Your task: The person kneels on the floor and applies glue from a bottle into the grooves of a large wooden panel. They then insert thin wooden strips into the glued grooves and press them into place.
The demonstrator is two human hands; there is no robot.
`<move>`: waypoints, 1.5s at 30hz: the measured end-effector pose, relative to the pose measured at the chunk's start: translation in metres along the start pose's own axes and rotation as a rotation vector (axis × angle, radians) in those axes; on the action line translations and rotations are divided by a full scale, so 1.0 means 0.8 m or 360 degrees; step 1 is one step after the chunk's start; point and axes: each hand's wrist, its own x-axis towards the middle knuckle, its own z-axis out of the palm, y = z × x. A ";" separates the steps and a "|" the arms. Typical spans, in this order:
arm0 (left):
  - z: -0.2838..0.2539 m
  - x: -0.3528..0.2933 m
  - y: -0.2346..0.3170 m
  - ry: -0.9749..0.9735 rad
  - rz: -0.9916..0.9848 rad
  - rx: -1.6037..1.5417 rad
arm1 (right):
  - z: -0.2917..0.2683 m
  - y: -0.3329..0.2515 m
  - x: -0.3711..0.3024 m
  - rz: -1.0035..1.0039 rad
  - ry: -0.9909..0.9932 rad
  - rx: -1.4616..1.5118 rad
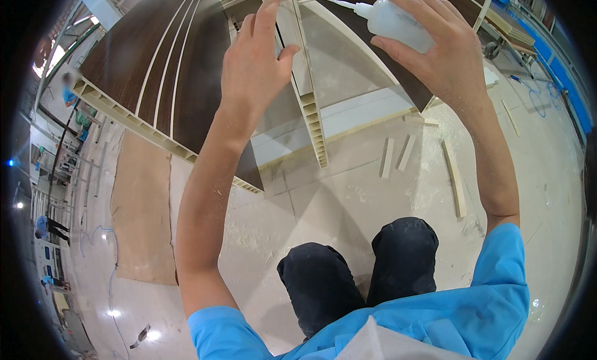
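Note:
My right hand [444, 46] is wrapped around a translucent white squeeze bottle [397, 25], tilted on its side. Its thin nozzle [339, 1] points left, toward the top of a narrow hollow-core panel [303, 67] standing on edge. At that panel's left side is my left hand [257, 58], its fingers stretched forward and its thumb apart. Whether those fingers touch the panel I cannot tell. A dark brown panel with pale curved stripes [161, 61] lies to the left of my left forearm, its cellular edge showing. Another dark panel [404, 80] passes below my right hand.
Loose wooden strips [454, 176] lie on the dusty tiled floor at the right. A brown cardboard sheet [144, 217] covers floor at the left. Beyond it are metal racks, a hose and people in blue. A wheeled cart [507, 33] with boards stands at the far right.

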 end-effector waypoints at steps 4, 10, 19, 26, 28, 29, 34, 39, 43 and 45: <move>0.003 -0.002 0.002 0.0059 0.0010 -0.0088 | -0.006 -0.007 0.018 -0.0045 0.0028 -0.0062; 0.013 -0.009 0.001 0.0189 -0.0051 -0.0301 | -0.026 -0.015 0.048 -0.0181 -0.0030 -0.0211; 0.031 -0.028 0.009 0.0343 -0.0092 -0.0229 | -0.046 -0.038 0.063 -0.0108 -0.0171 -0.0251; 0.053 -0.035 0.021 0.0584 -0.0141 -0.0414 | -0.048 -0.036 0.065 -0.0128 -0.0202 -0.0256; 0.056 -0.036 0.023 0.0601 -0.0155 -0.0462 | -0.050 -0.034 0.066 -0.0122 -0.0214 -0.0254; 0.057 -0.035 0.023 0.0605 -0.0158 -0.0485 | -0.051 -0.034 0.067 -0.0121 -0.0220 -0.0252; 0.055 -0.033 0.021 0.0623 -0.0100 -0.0422 | -0.057 -0.034 0.077 -0.0205 -0.0282 -0.0442; 0.053 -0.035 0.019 0.0583 -0.0146 -0.0450 | -0.058 -0.040 0.090 -0.0319 -0.0260 -0.0347; 0.054 -0.033 0.018 0.0632 -0.0092 -0.0428 | -0.056 -0.047 0.103 -0.0422 -0.0316 -0.0482; 0.054 -0.032 0.018 0.0667 -0.0063 -0.0419 | -0.059 -0.053 0.108 -0.0410 -0.0386 -0.0576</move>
